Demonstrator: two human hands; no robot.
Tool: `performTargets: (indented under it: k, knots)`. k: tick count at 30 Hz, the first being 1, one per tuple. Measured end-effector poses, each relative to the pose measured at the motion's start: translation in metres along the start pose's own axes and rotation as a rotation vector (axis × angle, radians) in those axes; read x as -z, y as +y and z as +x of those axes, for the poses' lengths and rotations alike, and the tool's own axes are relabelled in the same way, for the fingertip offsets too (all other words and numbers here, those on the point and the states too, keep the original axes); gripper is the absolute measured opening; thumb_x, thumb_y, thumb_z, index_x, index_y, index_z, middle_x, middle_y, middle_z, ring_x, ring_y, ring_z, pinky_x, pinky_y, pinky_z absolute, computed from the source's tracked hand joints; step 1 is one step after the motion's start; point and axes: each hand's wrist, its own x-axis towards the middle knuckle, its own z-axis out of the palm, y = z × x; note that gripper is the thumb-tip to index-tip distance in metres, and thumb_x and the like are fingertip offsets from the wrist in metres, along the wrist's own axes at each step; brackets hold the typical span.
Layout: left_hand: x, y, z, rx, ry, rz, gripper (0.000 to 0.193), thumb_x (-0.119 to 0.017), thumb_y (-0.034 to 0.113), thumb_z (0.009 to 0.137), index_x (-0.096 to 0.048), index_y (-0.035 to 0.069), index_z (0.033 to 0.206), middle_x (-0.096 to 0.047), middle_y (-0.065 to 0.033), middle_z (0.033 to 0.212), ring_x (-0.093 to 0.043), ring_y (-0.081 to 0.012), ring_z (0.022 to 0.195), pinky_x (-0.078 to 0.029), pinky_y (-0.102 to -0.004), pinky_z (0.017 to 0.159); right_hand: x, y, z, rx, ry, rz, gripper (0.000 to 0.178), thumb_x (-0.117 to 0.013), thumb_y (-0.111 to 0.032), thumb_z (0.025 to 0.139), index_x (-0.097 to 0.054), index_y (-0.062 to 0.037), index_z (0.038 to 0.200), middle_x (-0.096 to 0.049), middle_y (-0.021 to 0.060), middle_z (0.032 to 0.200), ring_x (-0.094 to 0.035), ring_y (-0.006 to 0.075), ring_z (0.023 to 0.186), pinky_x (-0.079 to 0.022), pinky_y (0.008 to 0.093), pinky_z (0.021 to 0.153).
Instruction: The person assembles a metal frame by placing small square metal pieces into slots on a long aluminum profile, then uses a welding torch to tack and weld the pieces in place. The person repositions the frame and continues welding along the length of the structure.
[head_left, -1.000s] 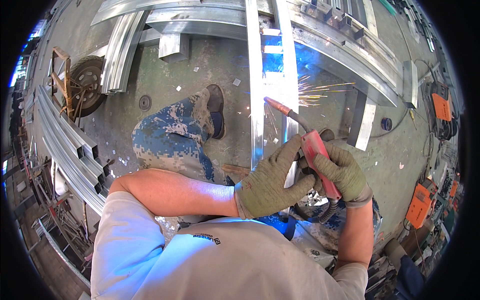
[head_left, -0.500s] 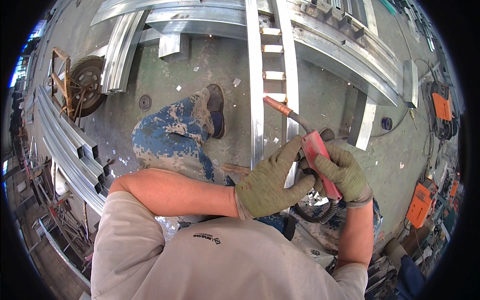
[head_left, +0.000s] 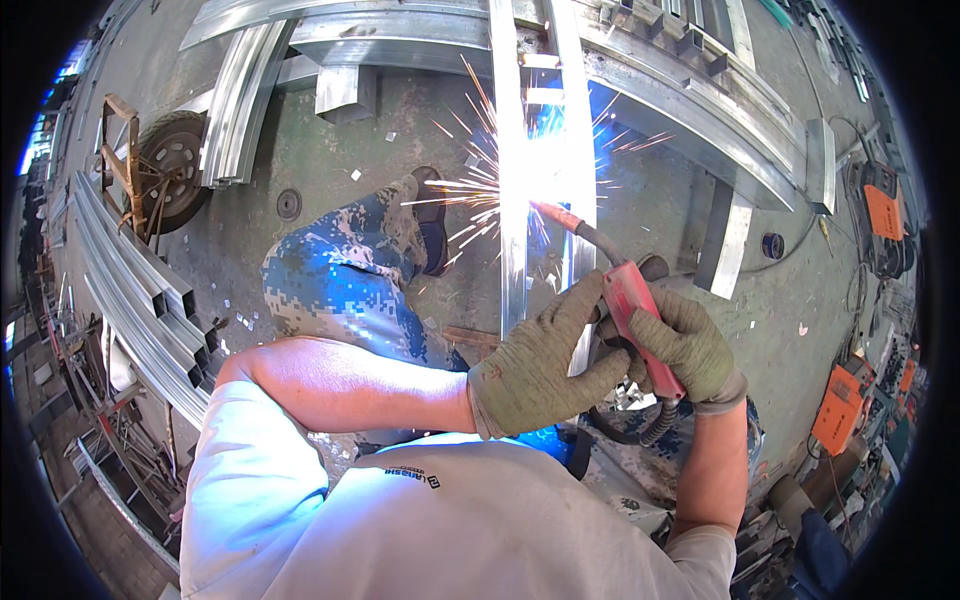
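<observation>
A welding torch (head_left: 640,325) with a red handle and a bent neck lies between my gloved hands. My right hand (head_left: 690,350) is wrapped round the handle, its thumb on top. From the other side my left hand (head_left: 540,365) closes on the handle, its fingers partly hidden behind it. The torch's copper nozzle (head_left: 560,215) points at a ladder-like metal frame (head_left: 513,270) of two long rails with short rungs. At the tip a bright white-blue arc (head_left: 548,165) burns, throwing orange sparks. The glare hides the joint and the lower rungs.
Galvanized beams (head_left: 690,130) cross ahead, under the frame's far end. Square tubes (head_left: 140,290) lie at left, near a wheel (head_left: 175,170). Orange-and-black machines (head_left: 885,215) and cables stand at right. My boot (head_left: 430,220) is left of the frame.
An arc has lit at the nozzle, with sparks flying out and blue-white light falling on my left sleeve and trousers. Both hands and the torch have stayed almost in place.
</observation>
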Motion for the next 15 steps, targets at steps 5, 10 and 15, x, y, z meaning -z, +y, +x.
performTargets:
  k: [5, 10, 15]
  knots:
    - [-0.0007, 0.0067, -0.0024, 0.038, 0.031, -0.009, 0.083, -0.076, 0.019, 0.097, -0.028, -0.008, 0.159, -0.057, -0.0257, 0.140, -0.062, -0.0306, 0.129, -0.052, -0.0410, 0.106, 0.0010, 0.0049, 0.0022, 0.015, 0.007, 0.048, 0.043, -0.069, -0.027, 0.106, -0.063, 0.0003, 0.139, -0.074, 0.0043, 0.099, -0.068, 0.0099, 0.065, -0.052, 0.0241, 0.053]
    - [-0.0027, 0.0017, -0.0014, 0.014, 0.020, -0.056, 0.084, -0.077, 0.019, 0.096, -0.029, -0.008, 0.159, -0.058, -0.0270, 0.141, -0.063, -0.0323, 0.130, -0.053, -0.0421, 0.106, 0.0023, 0.0038, -0.0008, -0.009, 0.028, -0.022, 0.043, -0.070, -0.027, 0.106, -0.063, 0.0008, 0.138, -0.074, 0.0047, 0.100, -0.067, 0.0100, 0.063, -0.052, 0.0241, 0.052]
    - [-0.0031, 0.0023, -0.0058, 0.005, 0.051, -0.008, 0.081, -0.077, 0.017, 0.095, -0.031, -0.007, 0.159, -0.057, -0.0245, 0.143, -0.064, -0.0323, 0.128, -0.053, -0.0438, 0.106, -0.0007, -0.0002, -0.0020, 0.005, 0.013, -0.001, 0.044, -0.070, -0.027, 0.106, -0.062, 0.0004, 0.140, -0.075, 0.0046, 0.102, -0.068, 0.0099, 0.064, -0.052, 0.0241, 0.053]
